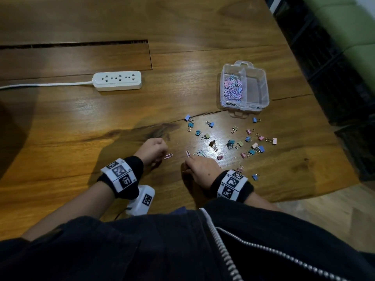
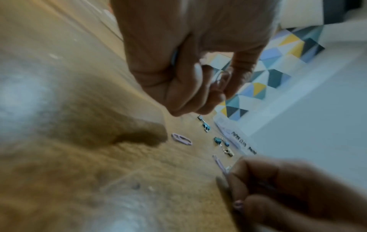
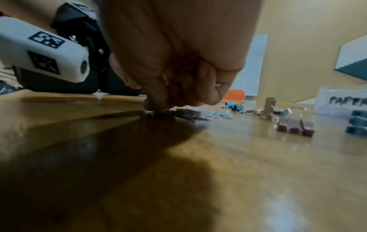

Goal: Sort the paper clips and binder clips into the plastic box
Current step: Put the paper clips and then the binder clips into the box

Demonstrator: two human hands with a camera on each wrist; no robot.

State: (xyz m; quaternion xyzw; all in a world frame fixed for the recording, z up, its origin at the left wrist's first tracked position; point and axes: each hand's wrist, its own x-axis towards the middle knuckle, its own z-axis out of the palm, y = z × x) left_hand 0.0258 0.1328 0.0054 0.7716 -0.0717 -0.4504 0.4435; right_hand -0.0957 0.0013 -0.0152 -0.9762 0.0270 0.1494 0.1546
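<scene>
My left hand (image 1: 157, 150) hovers just above the wooden table with its fingers curled round a few paper clips (image 2: 220, 78). A pink paper clip (image 1: 168, 156) lies on the wood just right of it. My right hand (image 1: 194, 162) is down on the table, and its fingertips (image 3: 157, 105) pinch the near end of a purple paper clip (image 1: 188, 153). Light blue paper clips (image 1: 199, 153) lie beside that one. Several coloured binder clips (image 1: 249, 138) are scattered further right. The clear plastic box (image 1: 263, 78) stands beyond them; its left compartment holds paper clips, its right one shows none.
A white power strip (image 1: 117, 80) with its cord lies at the far left of the table. The table edge (image 1: 324, 185) runs close on the right, with floor below. Two binder clips (image 1: 255, 176) lie near my right wrist. A slot (image 1: 151, 55) cuts the tabletop.
</scene>
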